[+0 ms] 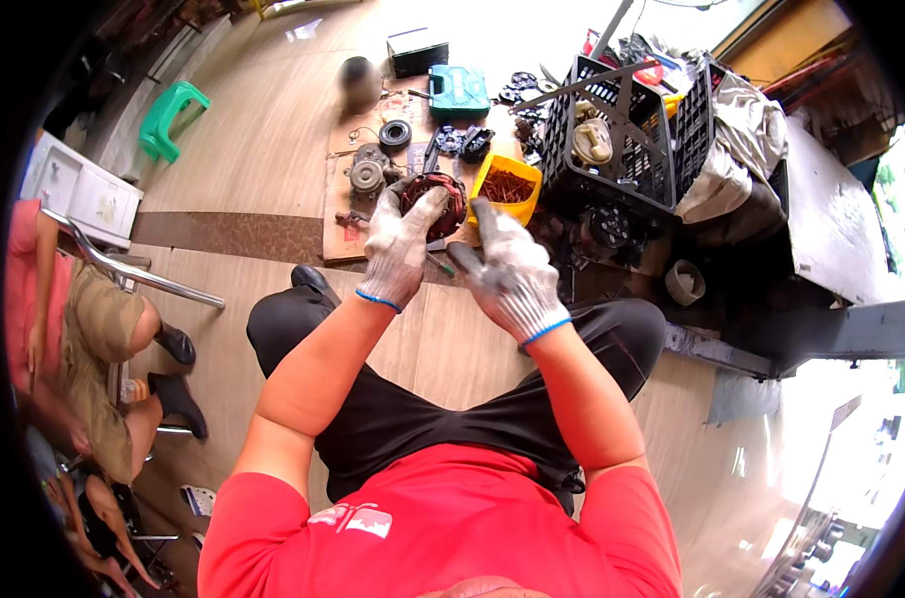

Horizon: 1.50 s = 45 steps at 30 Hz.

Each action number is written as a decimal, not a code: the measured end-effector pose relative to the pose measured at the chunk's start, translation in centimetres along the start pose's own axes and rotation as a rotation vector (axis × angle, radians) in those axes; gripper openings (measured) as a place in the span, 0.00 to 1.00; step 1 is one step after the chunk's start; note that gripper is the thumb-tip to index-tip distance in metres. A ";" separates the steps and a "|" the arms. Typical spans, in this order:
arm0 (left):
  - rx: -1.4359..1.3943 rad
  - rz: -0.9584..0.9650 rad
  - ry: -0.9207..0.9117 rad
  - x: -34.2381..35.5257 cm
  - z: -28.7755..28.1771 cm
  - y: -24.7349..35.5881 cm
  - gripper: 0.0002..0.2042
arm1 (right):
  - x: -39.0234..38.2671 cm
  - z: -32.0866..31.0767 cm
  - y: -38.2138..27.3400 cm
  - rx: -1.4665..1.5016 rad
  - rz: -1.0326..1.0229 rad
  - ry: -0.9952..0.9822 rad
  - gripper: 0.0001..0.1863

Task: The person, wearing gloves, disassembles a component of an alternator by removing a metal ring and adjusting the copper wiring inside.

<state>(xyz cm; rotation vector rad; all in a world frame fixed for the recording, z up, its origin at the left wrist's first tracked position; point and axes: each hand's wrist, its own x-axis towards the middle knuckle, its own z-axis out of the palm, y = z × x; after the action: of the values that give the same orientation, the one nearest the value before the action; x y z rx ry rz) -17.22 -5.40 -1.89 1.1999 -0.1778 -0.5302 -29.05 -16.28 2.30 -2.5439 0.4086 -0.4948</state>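
Both my hands wear white work gloves with dark, soiled fingers. My left hand (398, 237) is closed on a round dark motor part with reddish copper-coloured windings (451, 206), held over the front of a cardboard sheet (337, 240). My right hand (513, 271) is just right of that part, its thumb and forefinger apart, with nothing visible between them. Beyond its fingertips is a yellow bin (534, 185) containing many thin reddish-brown pieces. A round grey metal housing (368, 174) and a black ring (394, 135) lie to the left of the motor part.
Dark parts (462, 143) and a teal tool case (459, 92) are farther back on the cardboard. Black crates (612, 149) with tools and cloth stand on the right. A green stool (168, 122) is at the far left; a seated person (104, 329) is nearer on that side.
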 end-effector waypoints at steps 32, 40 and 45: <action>0.313 -0.045 -0.448 0.2 -1.1 2.2 0.29 | -1.3 -15.0 6.4 -0.229 0.240 0.125 0.10; -0.367 -0.081 -0.227 1.6 -1.8 -0.1 0.14 | -8.6 -14.9 16.4 -0.473 0.029 -0.001 0.09; -0.117 -0.149 0.184 2.5 -1.9 -1.5 0.27 | -18.3 -18.9 20.6 -0.568 0.154 0.034 0.09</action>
<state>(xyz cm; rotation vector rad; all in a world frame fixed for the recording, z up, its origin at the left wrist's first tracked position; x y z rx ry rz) -14.76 -5.40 -4.35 1.1455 0.0994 -0.5484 -57.04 -34.38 1.60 -3.0091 0.8531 -0.4063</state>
